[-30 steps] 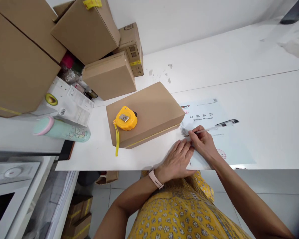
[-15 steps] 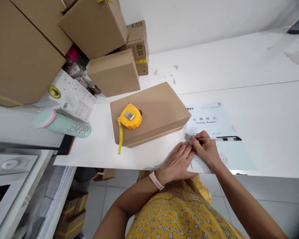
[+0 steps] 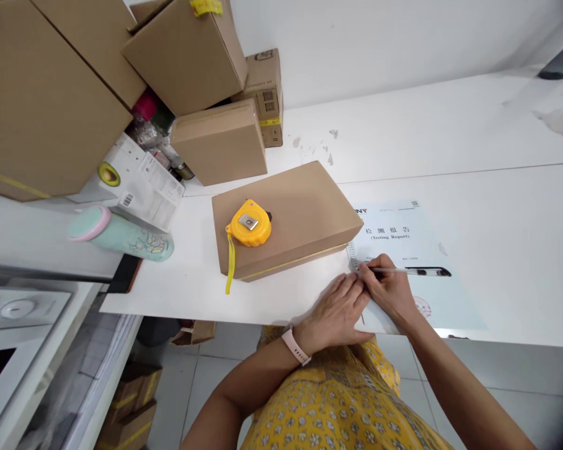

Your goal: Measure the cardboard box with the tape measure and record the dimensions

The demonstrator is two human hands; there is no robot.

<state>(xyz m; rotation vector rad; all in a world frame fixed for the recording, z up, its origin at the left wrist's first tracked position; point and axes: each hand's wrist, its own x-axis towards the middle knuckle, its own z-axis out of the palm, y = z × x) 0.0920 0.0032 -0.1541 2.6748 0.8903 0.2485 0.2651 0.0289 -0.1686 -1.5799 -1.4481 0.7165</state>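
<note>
My right hand [image 3: 390, 290] is closed around a pen [image 3: 426, 271] with a black cap end. Its tip meets the left edge of a pale blue printed report [image 3: 394, 215], where a column of small marks shows. Beside it, my left hand [image 3: 340, 306] lies flat with fingers stretched out, at the report's lower left corner. A closed cardboard box [image 3: 304, 206] is just beyond my left hand, its right end against the report. On that box rests a yellow tape measure [image 3: 250, 223] with a yellow strap hanging over the front side.
More cardboard boxes [image 3: 220, 147] are stacked at the back left. A mint green bottle [image 3: 122, 232] with a pink ring lies near a white printed package [image 3: 145, 184]. A dark flat object [image 3: 124, 274] sits at the table's left end. The white table [image 3: 511, 250] runs to the right.
The whole view has shifted slightly, so everything sits a little lower in the picture. My right hand still grips the pen at the report's left edge, and my left hand stays flat.
</note>
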